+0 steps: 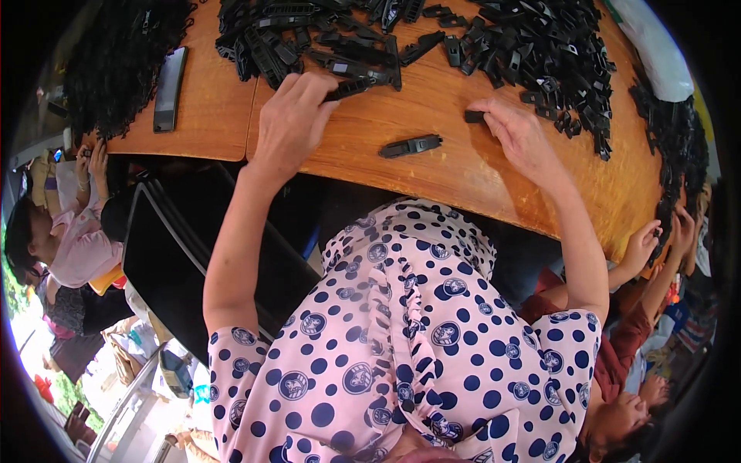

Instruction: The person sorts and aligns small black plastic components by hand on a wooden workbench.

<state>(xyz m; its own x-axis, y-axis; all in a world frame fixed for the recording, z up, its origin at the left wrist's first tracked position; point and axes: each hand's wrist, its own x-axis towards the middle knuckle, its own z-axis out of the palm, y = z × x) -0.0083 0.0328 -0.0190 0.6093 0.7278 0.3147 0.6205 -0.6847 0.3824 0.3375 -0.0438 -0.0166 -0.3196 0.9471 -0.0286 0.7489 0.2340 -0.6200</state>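
Note:
My left hand (295,116) is at the near edge of a heap of long black plastic parts (266,46). Its fingers are closed on one long, slotted black plastic part (351,89), which points toward the heap. Farther right, my right hand (519,137) pinches a small black plastic piece (474,116) just above the tabletop. Between the hands, near the table's front edge, lies a single black plastic part (411,146), apart from both. Small black plastic pieces (540,58) are heaped beyond my right hand.
The wooden table (363,166) has a seam left of my left hand. A dark phone-like slab (170,89) lies beside a black curly mass (116,62). At the far right are a white bag (656,50) and another person's hands (641,245). A person (77,224) sits at left.

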